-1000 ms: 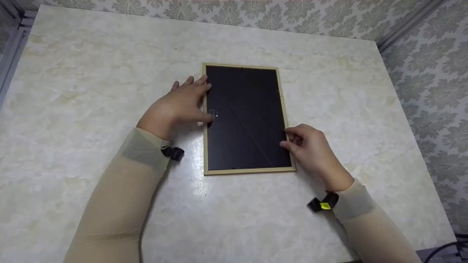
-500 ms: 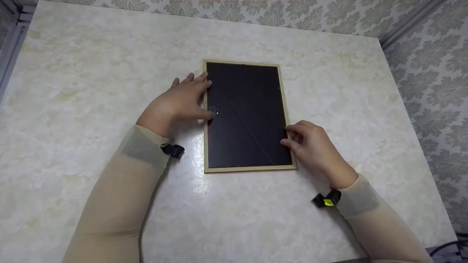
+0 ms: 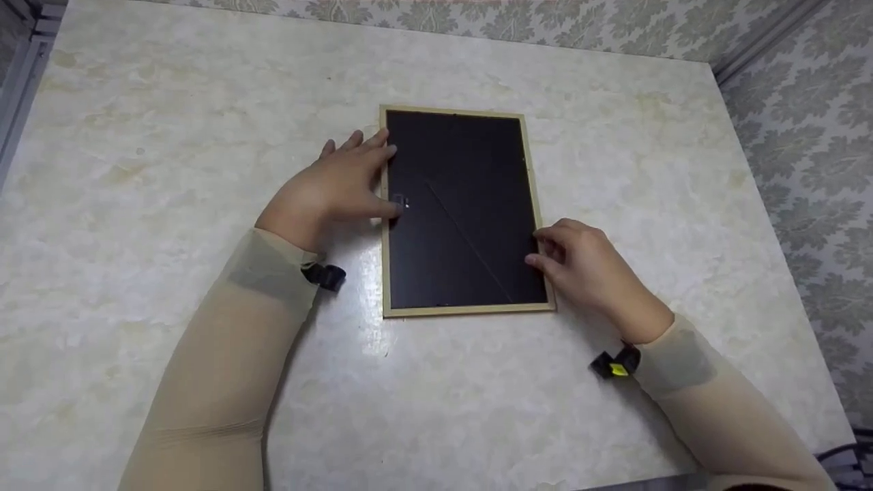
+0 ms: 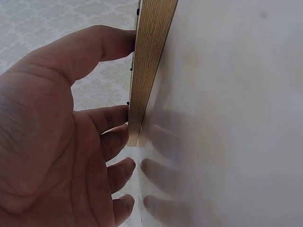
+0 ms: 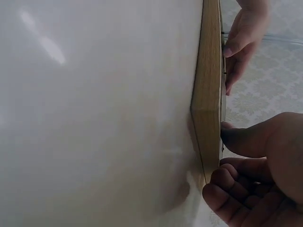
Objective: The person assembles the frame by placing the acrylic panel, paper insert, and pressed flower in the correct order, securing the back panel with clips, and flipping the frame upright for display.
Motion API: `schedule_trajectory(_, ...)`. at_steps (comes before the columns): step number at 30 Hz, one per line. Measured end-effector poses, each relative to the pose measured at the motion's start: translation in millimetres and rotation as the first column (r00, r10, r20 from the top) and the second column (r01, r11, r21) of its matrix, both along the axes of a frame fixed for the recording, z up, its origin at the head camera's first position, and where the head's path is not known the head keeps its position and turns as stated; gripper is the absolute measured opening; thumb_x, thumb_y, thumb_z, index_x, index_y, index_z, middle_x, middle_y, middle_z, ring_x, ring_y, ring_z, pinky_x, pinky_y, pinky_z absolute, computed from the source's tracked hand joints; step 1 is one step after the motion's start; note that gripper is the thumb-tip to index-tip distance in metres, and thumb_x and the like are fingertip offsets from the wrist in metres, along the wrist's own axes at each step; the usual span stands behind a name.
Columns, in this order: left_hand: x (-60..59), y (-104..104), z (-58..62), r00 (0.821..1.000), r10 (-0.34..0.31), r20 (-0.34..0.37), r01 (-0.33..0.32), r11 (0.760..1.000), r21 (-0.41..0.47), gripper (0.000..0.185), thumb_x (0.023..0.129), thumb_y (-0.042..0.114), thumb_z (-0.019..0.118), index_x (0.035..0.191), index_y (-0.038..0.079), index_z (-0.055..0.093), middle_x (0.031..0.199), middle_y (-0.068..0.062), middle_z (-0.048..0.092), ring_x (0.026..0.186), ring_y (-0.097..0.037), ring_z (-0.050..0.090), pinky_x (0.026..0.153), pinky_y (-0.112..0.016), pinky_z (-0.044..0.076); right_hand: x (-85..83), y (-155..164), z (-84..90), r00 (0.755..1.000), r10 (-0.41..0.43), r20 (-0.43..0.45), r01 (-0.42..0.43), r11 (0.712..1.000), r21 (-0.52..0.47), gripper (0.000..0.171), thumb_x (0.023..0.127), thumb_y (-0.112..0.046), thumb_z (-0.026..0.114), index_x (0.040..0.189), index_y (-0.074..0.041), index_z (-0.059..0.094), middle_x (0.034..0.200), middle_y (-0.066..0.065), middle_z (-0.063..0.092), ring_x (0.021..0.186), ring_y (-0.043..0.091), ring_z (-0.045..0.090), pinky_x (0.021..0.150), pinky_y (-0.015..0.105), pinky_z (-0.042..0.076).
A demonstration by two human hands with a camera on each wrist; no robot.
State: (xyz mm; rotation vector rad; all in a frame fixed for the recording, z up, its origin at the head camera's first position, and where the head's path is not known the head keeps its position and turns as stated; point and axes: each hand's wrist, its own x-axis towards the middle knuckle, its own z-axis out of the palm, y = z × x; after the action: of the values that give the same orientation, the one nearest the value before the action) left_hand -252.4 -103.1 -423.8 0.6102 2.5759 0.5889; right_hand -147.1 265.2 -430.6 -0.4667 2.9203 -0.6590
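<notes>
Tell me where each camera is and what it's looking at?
Head: worn on the head, looking down at the pale marbled table and the wooden picture frame with a black back; both forearms, the left hand and the right hand show.
Left wrist: looks along the frame's wooden left edge; only the left hand's palm and fingers show.
Right wrist: looks along the frame's right edge; the right hand's thumb and fingers show, the left hand beyond.
All three share the frame.
</notes>
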Motion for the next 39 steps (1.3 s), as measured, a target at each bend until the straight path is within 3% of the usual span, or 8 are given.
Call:
schedule_trajectory(4, -0.6, -1.2, 0.8, 1.0, 0.002, -0.001, -0.002, 1.0, -0.002, 0.1, 0.091, 0.054, 0.069, 0.168, 0.017, 0.016, 0.176, 0.005, -0.005, 0.164, -0.033, -0.007, 0.13, -0.063, -0.006, -0.9, -0.6, 3.0, 1.0, -0.022, 0.012, 0.022, 1.0, -0.018, 0.041, 0.098, -0.028, 0.073, 0.129, -0.001, 0.071, 0.093, 0.005, 0.067, 0.082, 0.019, 0.058, 0.078, 0.036, 0.051)
schedule_trajectory(9, -0.4, 0.8, 2.7, 1.0, 0.001, 0.004, -0.001, 1.0, 0.002, 0.1, 0.091, 0.054, 0.069, 0.168, 0.017, 0.017, 0.177, 0.005, -0.005, 0.164, -0.032, -0.007, 0.13, -0.062, -0.005, 10.2, -8.3, 4.9, 0.994, -0.087, -0.065, 0.078, 0.988, -0.133, 0.034, 0.1, -0.028, 0.07, 0.127, -0.007, 0.073, 0.09, 0.001, 0.066, 0.077, 0.015, 0.055, 0.074, 0.03, 0.048)
schedule_trajectory(13, 0.7, 0.1, 1.2, 1.0, 0.004, 0.009, -0.004, 1.0, 0.007, 0.1, 0.091, 0.054, 0.069, 0.168, 0.017, 0.017, 0.177, 0.004, -0.005, 0.164, -0.032, -0.007, 0.13, -0.061, -0.005, 25.5, -34.8, 8.6, 0.998, 0.008, -0.064, -0.02, 0.983, -0.183, 0.029, 0.097, -0.035, 0.075, 0.115, -0.013, 0.077, 0.096, -0.004, 0.068, 0.08, 0.012, 0.059, 0.07, 0.027, 0.05)
schedule_trajectory(17, 0.7, -1.4, 2.1, 1.0, 0.009, 0.02, -0.009, 1.0, 0.004, 0.1, 0.091, 0.052, 0.069, 0.168, 0.017, 0.016, 0.176, 0.004, -0.006, 0.164, -0.032, -0.008, 0.131, -0.06, -0.006, 32.9, -66.1, 9.6, 0.991, 0.136, -0.002, -0.135, 0.984, -0.113, 0.047, 0.092, -0.055, 0.073, 0.12, -0.018, 0.077, 0.111, -0.007, 0.069, 0.098, 0.012, 0.064, 0.085, 0.034, 0.056)
schedule_trajectory(21, 0.9, -1.3, 3.4, 1.0, 0.008, 0.027, -0.008, 1.0, 0.002, 0.099, 0.092, 0.051, 0.068, 0.168, 0.017, 0.015, 0.176, 0.004, -0.006, 0.164, -0.032, -0.009, 0.131, -0.059, -0.006, 30.2, -86.1, 6.3, 0.989, 0.138, 0.049, -0.137, 0.99, -0.032, 0.062, 0.086, -0.067, 0.074, 0.125, -0.018, 0.075, 0.118, -0.008, 0.067, 0.112, 0.014, 0.065, 0.099, 0.038, 0.054)
schedule_trajectory(28, 0.6, 1.9, 4.2, 1.0, 0.008, 0.03, -0.009, 1.0, 0.017, 0.099, 0.092, 0.052, 0.069, 0.168, 0.017, 0.016, 0.176, 0.005, -0.006, 0.164, -0.03, -0.009, 0.131, -0.058, -0.006, 23.6, -96.0, -1.0, 0.996, 0.082, 0.046, -0.082, 0.997, 0.004, 0.067, 0.074, -0.067, 0.084, 0.122, -0.021, 0.074, 0.111, -0.008, 0.066, 0.102, 0.014, 0.065, 0.092, 0.036, 0.055)
schedule_trajectory(33, 0.6, 2.4, 5.5, 1.0, 0.009, 0.026, -0.01, 1.0, 0.015, 0.099, 0.092, 0.053, 0.069, 0.168, 0.018, 0.016, 0.176, 0.006, -0.006, 0.164, -0.03, -0.009, 0.131, -0.057, -0.006, 21.9, -98.5, -2.9, 0.996, 0.083, 0.02, -0.083, 0.997, 0.004, 0.06, 0.076, -0.062, 0.086, 0.119, -0.021, 0.074, 0.104, -0.005, 0.066, 0.094, 0.015, 0.063, 0.085, 0.035, 0.055)
schedule_trajectory(39, 0.6, 0.4, 3.9, 1.0, 0.007, 0.028, -0.008, 1.0, 0.018, 0.099, 0.092, 0.052, 0.069, 0.168, 0.017, 0.017, 0.176, 0.005, -0.006, 0.164, -0.031, -0.008, 0.131, -0.058, -0.006, 21.2, -102.3, -0.8, 0.995, 0.093, 0.048, -0.094, 0.995, 0.016, 0.059, 0.078, -0.059, 0.086, 0.121, -0.021, 0.073, 0.101, -0.004, 0.066, 0.091, 0.016, 0.062, 0.082, 0.035, 0.053)
